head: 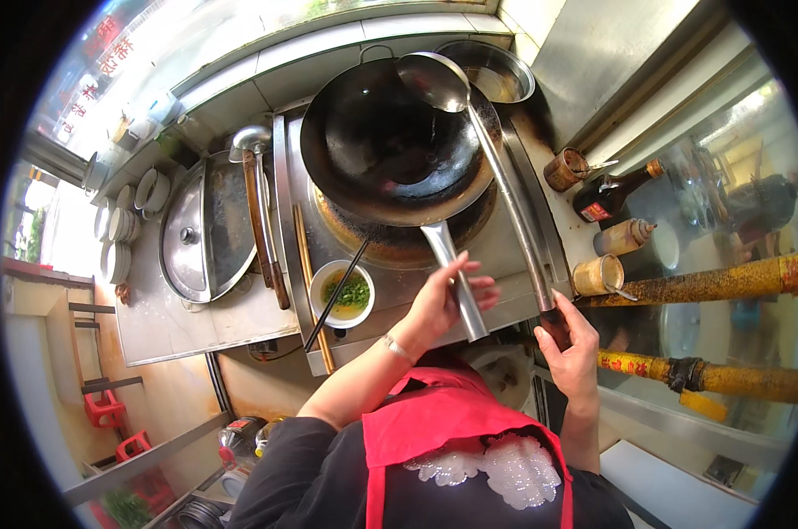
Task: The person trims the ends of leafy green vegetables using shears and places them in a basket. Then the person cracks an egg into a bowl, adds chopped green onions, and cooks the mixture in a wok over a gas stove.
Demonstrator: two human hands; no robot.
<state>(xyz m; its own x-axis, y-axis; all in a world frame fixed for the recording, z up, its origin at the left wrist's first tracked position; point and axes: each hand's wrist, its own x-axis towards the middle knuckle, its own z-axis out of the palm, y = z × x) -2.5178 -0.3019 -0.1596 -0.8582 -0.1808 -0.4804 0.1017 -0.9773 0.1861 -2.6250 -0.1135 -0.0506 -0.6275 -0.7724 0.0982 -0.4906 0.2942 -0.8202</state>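
Observation:
A dark wok [372,145] sits over the burner, its metal handle [466,301] pointing towards me. My left hand [448,297] is at that handle, fingers apart and slightly blurred, with the handle lying across them ungripped. In my right hand [570,344] is the wooden grip of a long steel ladle [504,172]; its bowl hangs over the wok's far right side. Left of the wok handle, a white bowl [315,297] contains chopped green herbs in yellowish liquid. A black stick [336,294] lies across this bowl, beside wooden chopsticks [313,291].
Left, a round pan with a half lid [186,258] bears a wooden-handled tool [257,218] and another ladle [253,137]. Stacked white bowls [116,261] stand beyond. A pot [518,69] is behind the wok. Right are a dark bottle [594,198], condiment containers [597,274] and yellow pipes [716,281].

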